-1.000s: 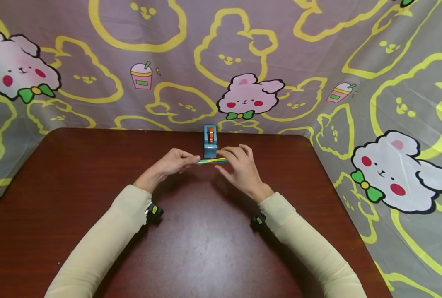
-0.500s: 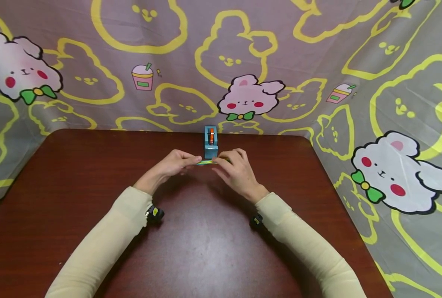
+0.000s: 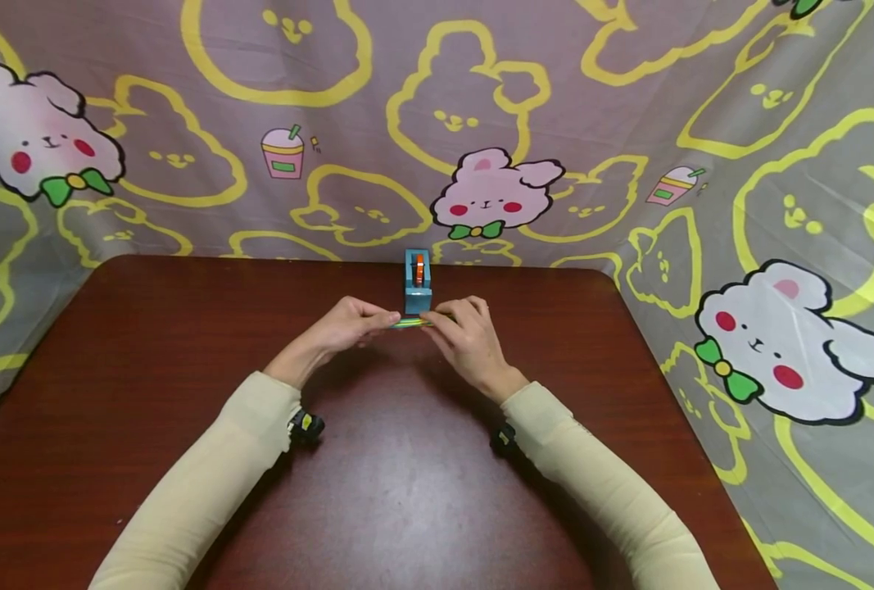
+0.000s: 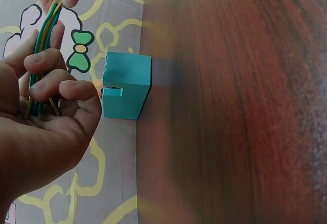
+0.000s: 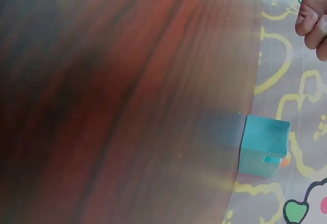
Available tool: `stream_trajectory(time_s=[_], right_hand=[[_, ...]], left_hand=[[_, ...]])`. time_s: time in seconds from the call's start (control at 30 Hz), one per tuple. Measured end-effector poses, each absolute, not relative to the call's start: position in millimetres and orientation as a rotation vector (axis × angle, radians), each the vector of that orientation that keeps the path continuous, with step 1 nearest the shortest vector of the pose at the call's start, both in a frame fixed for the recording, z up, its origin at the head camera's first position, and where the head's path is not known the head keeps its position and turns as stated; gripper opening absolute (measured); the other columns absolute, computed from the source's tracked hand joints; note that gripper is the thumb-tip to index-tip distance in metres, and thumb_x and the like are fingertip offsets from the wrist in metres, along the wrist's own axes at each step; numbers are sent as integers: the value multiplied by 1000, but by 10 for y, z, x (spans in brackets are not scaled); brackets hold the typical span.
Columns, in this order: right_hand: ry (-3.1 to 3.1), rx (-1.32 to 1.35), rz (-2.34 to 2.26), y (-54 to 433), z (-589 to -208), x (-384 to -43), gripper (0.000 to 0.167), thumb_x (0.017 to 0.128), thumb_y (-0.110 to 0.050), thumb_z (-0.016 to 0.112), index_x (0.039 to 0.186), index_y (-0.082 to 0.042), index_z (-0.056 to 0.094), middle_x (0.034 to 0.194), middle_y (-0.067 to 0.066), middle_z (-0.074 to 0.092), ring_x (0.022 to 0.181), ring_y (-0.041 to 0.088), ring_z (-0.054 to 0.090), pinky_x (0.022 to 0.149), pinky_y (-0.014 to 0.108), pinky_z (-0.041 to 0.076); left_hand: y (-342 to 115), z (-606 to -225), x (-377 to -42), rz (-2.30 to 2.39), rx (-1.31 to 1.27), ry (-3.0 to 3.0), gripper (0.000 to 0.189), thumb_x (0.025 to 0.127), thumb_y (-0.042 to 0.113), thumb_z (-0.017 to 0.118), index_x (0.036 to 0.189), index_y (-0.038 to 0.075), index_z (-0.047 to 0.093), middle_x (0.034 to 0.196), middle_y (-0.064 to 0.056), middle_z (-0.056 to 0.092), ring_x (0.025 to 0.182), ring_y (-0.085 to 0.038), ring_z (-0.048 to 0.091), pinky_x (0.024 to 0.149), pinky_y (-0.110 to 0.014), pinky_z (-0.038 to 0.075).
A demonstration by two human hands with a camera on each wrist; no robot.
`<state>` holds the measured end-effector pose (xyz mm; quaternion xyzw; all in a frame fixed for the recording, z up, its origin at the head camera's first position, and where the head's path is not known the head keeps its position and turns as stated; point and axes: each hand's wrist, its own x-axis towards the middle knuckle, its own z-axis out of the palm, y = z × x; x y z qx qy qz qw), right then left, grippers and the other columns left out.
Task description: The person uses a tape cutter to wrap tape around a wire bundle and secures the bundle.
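Observation:
A thin bundle of green and yellow strands [image 3: 409, 323], which look like wires or cords, stretches between both hands above the far part of the table. My left hand [image 3: 342, 323] grips one end; in the left wrist view its fingers curl round the strands [image 4: 46, 35]. Thumb and fingers of my right hand [image 3: 473, 340] pinch the other end. Just behind the bundle stands a teal tape dispenser [image 3: 418, 300] with an orange roll or core inside. In the right wrist view, curled fingers [image 5: 312, 27] show at the upper right edge, with no strands visible there.
The dark reddish-brown wooden table [image 3: 407, 475] reaches back to a grey patterned cloth [image 3: 363, 131], which hangs behind it and along the sides. Near the back edge, the tape dispenser is close to the cloth.
The right hand has moved slightly left along the bundle, and its fingertips have closed in on the strands. Less of the bundle shows between the hands. The left hand has hardly moved.

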<state>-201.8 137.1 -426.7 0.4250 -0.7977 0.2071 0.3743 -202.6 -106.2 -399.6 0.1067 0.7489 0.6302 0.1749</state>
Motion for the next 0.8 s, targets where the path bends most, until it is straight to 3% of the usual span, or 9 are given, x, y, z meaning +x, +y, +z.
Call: stream_trajectory(time_s=[0.27, 0.37, 0.43, 0.53, 0.67, 0.8], right_hand=[[-2061, 1065, 573, 1365, -4291, -2006, 33, 78, -8, 87, 109, -7, 76, 98, 9, 63, 91, 25, 61, 86, 49, 43], [-2099, 1055, 608, 1357, -4287, -1999, 29, 81, -9, 85, 109, -8, 76, 97, 8, 62, 90, 25, 60, 86, 48, 42], [-2132, 1047, 632, 1350, -4276, -1992, 26, 84, -11, 83, 109, -8, 76, 97, 8, 62, 90, 25, 60, 87, 48, 41], [-2176, 1032, 662, 1342, -4262, -1984, 23, 87, -11, 81, 109, -9, 76, 96, 7, 62, 89, 24, 60, 87, 47, 40], [-2246, 1002, 662, 1336, -4224, -1962, 23, 88, -13, 80, 110, -9, 77, 95, 6, 63, 88, 24, 60, 87, 48, 40], [-2403, 960, 646, 1334, -4135, -1918, 22, 89, -17, 79, 111, -11, 77, 94, 4, 63, 86, 21, 60, 87, 48, 40]], left_hand=[[-1057, -3992, -2016, 1749, 362, 2237, 28, 95, 20, 73, 105, -5, 77, 51, 5, 40, 46, -7, 32, 46, -22, 26], [-1054, -3998, -2015, 1723, 435, 2323, 24, 94, 18, 74, 103, -4, 78, 60, 5, 59, 57, -6, 47, 53, -20, 37], [-1058, -4009, -2018, 1702, 482, 2373, 22, 94, 17, 74, 101, -3, 79, 74, 0, 71, 71, -7, 57, 64, -22, 45], [-1060, -4015, -2014, 1675, 530, 2420, 20, 94, 17, 74, 101, -2, 79, 95, -8, 76, 94, -13, 65, 81, -28, 51], [-1062, -4012, -2012, 1638, 558, 2462, 20, 94, 18, 73, 102, 0, 80, 98, -11, 76, 99, -20, 68, 86, -36, 53], [-1055, -4011, -2014, 1634, 614, 2498, 18, 93, 16, 74, 101, 1, 80, 96, -11, 76, 94, -20, 68, 83, -36, 53]])
